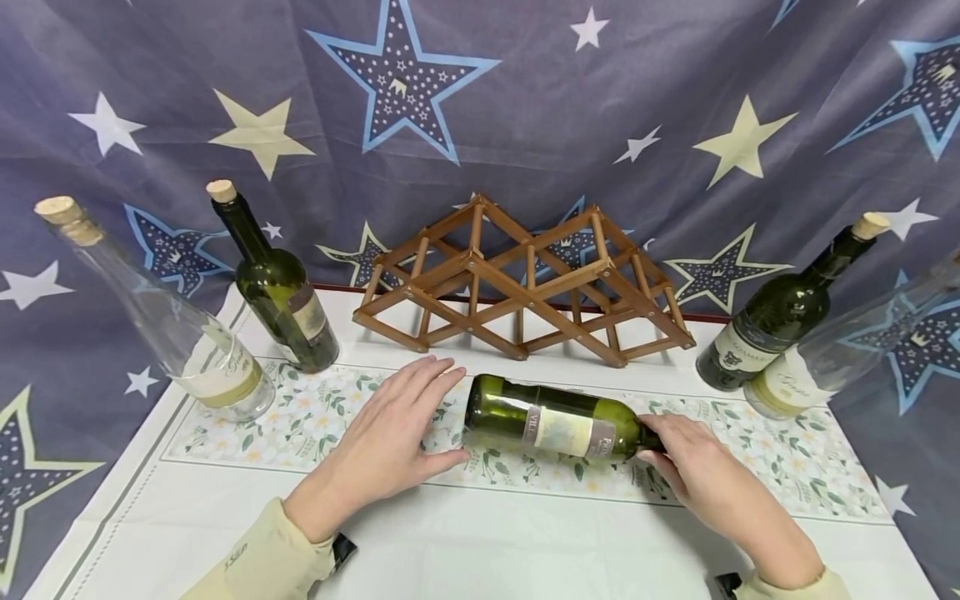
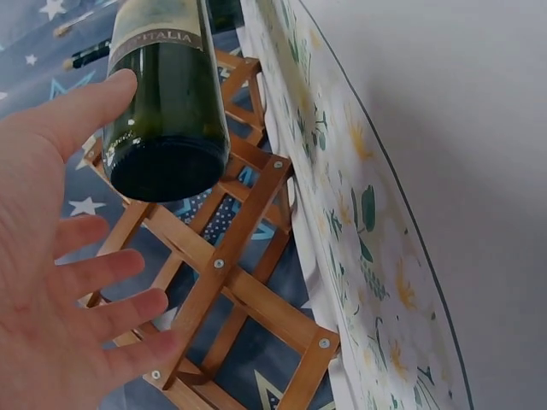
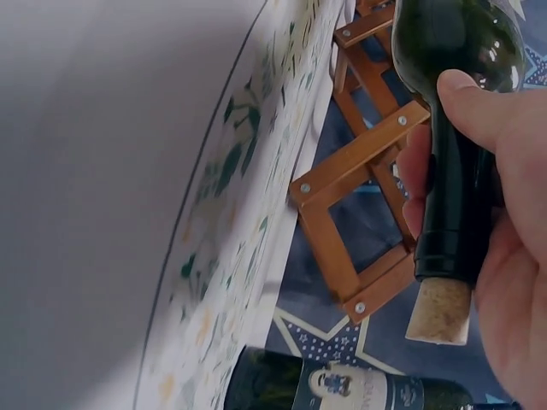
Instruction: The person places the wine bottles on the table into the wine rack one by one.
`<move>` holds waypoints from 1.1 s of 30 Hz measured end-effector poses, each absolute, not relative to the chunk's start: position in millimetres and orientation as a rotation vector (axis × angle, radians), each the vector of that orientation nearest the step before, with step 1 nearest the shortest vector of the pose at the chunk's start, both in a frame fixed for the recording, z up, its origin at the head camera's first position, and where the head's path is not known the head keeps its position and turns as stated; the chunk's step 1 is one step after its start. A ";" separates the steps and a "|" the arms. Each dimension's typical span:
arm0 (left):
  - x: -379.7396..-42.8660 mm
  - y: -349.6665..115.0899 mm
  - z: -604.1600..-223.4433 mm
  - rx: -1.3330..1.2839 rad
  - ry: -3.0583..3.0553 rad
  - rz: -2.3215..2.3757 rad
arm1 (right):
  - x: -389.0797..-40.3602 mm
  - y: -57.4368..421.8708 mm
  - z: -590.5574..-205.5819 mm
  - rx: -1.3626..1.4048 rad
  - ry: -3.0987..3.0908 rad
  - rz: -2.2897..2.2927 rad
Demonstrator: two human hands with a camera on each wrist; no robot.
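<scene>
A green wine bottle (image 1: 562, 421) is held on its side above the floral runner, its base toward the left. My right hand (image 1: 701, 471) grips it by the neck; in the right wrist view a cork (image 3: 439, 312) shows in its mouth beyond the fingers. Near the bottle's base my left hand (image 1: 390, 433) has its fingers spread, with a small gap between it and the glass. Behind the bottle stands a wooden lattice wine rack (image 1: 525, 287), holding no bottles.
At the left stand a clear corked bottle (image 1: 217, 367) and a dark green corked bottle (image 1: 288, 308). On the right, another dark green bottle (image 1: 772, 321) stands beside a second clear bottle (image 1: 798, 375). A star-patterned cloth (image 1: 525, 108) hangs behind the white table (image 1: 525, 550).
</scene>
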State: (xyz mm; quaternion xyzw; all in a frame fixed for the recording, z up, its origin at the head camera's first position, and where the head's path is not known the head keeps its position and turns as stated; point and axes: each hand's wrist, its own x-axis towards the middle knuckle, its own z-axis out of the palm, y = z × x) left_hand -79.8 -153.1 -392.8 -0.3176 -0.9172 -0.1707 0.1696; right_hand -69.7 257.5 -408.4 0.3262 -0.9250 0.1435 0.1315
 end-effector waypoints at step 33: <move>-75.5 -157.4 -405.0 -0.853 -2.647 -0.395 | -53.2 315.3 -404.0 0.741 -2.762 0.459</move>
